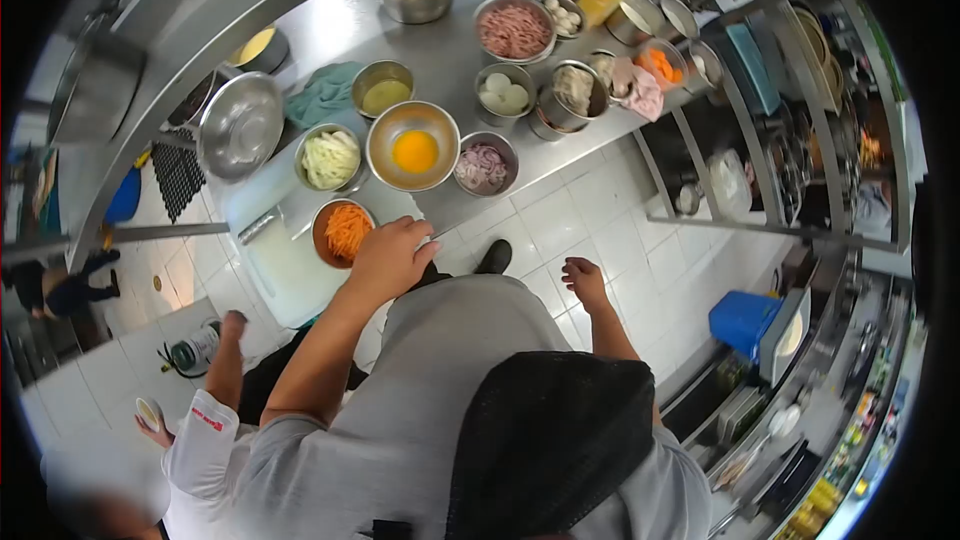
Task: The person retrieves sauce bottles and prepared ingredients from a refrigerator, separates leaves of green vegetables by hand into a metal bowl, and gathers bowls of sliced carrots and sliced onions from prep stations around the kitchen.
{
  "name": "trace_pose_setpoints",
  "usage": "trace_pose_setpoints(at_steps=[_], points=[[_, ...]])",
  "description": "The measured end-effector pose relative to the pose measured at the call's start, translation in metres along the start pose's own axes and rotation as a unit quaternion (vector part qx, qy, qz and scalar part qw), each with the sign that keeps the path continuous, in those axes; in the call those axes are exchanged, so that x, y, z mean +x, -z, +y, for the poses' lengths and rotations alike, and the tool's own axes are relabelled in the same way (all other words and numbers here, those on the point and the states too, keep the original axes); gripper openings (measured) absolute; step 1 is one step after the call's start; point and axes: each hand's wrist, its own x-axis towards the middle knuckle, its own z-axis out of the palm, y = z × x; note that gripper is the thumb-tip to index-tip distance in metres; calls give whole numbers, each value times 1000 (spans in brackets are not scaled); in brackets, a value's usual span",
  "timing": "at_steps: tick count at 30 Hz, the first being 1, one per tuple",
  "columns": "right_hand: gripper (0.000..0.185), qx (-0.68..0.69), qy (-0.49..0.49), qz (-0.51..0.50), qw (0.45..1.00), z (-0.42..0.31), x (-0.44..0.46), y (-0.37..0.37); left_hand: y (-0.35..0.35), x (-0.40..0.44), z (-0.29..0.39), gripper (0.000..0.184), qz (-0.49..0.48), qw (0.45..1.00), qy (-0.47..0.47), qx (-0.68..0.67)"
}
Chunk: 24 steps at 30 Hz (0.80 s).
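My left hand [396, 252] is just beside a bowl of shredded carrot [347, 230], at the front edge of the steel table. Its fingers are loosely extended and nothing shows in them. My right hand [587, 282] hangs over the floor, away from the table, with slightly bent fingers apart and empty. Beyond my left hand, a steel bowl [382, 145] holds an egg yolk-coloured liquid [415, 151]. Around it are a container of chopped onion [483, 169], one of pale cut vegetable [331, 160], and a knife [262, 224] lying on a white cutting board [275, 275].
Farther back stand containers of sliced meat [514, 32], pale round pieces [503, 94] and yellowish liquid [386, 95]. A large steel bowl [240, 127] rests near a green cloth [324, 94]. Close on my left is another person's arm [226, 370]. A shelf rack [735, 160] stands right.
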Motion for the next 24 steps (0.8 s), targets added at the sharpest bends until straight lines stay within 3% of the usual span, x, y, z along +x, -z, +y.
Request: trace_pose_setpoints(at_steps=[1, 3, 5, 7, 8, 9, 10, 11, 12, 13, 14, 16, 18, 19, 21, 24], points=[[37, -19, 21, 29, 999, -3, -8, 0, 1, 2, -7, 23, -9, 1000, -6, 2], [39, -48, 103, 34, 993, -24, -17, -7, 11, -4, -32, 18, 89, 993, 26, 74], [47, -101, 280, 62, 953, -81, -38, -34, 35, -9, -53, 21, 132, 978, 51, 156], [65, -109, 339, -18, 934, -122, -42, -68, 40, -24, -101, 31, 107, 940, 141, 292], [70, -151, 465, -51, 871, -137, -36, -78, 37, -33, -122, 47, 130, 912, 217, 324], [74, -200, 521, -46, 829, -157, -35, -89, 31, -45, -136, 55, 224, 911, 158, 307], [72, -271, 497, -62, 822, -168, -25, -98, 27, -53, -144, 64, 254, 909, 146, 295], [58, -322, 481, -42, 815, -181, -26, -104, 24, -59, -140, 68, 204, 903, 228, 301], [51, -328, 474, -34, 816, -183, -21, -107, 11, -66, -211, 64, 166, 912, 197, 319], [45, -334, 470, -32, 817, -177, -12, -104, 5, -68, -163, 57, 181, 934, 308, 4], [41, -332, 495, -31, 802, -166, -4, -92, -11, -76, -179, 54, 238, 931, 250, -119], [37, -303, 525, -27, 795, -153, -10, -66, -20, -89, -164, 59, 289, 905, 250, -186], [39, -262, 516, -19, 815, -119, -22, -10, -15, -94, -132, 57, 244, 957, 156, 22], [40, -238, 504, -16, 830, -103, -27, 18, -21, -86, -92, 50, 239, 942, 207, -109], [43, -226, 469, 10, 854, -68, -35, 81, -26, -51, -128, 40, 112, 988, 101, 8], [47, -205, 422, 71, 880, -27, -57, 147, -88, 33, 0, 33, 25, 1000, 4, 19]])
